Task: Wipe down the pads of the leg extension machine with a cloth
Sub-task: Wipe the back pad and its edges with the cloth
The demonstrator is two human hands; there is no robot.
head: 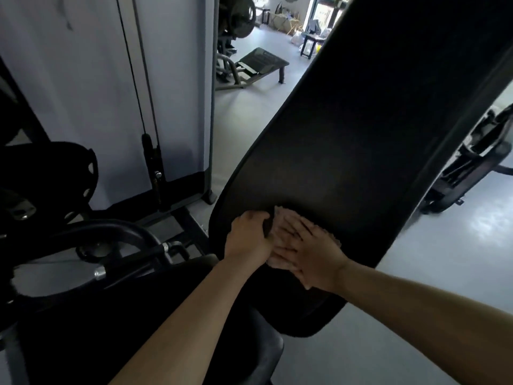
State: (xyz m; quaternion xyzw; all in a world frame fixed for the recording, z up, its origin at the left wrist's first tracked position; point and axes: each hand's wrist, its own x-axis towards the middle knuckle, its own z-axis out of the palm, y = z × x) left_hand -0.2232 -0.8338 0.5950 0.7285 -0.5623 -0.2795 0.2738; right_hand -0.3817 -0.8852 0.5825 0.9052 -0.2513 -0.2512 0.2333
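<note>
The machine's long black back pad (pixel 361 140) runs tilted from the top right down to the lower middle. A pale cloth (pixel 280 215) lies flat on its lower part, mostly covered by my hands. My right hand (pixel 308 254) presses flat on the cloth with straight, spread fingers. My left hand (pixel 248 234) sits just left of it, fingers curled over the cloth's left edge at the pad's side. The black seat pad (pixel 249 343) shows dark below my forearms.
A curved black handle bar (pixel 116 232) and machine frame stand at the left. A grey weight-stack shroud (pixel 97 93) with cables rises behind. Another machine (pixel 472 162) stands on the grey floor at the right, and a bench (pixel 261 62) farther back.
</note>
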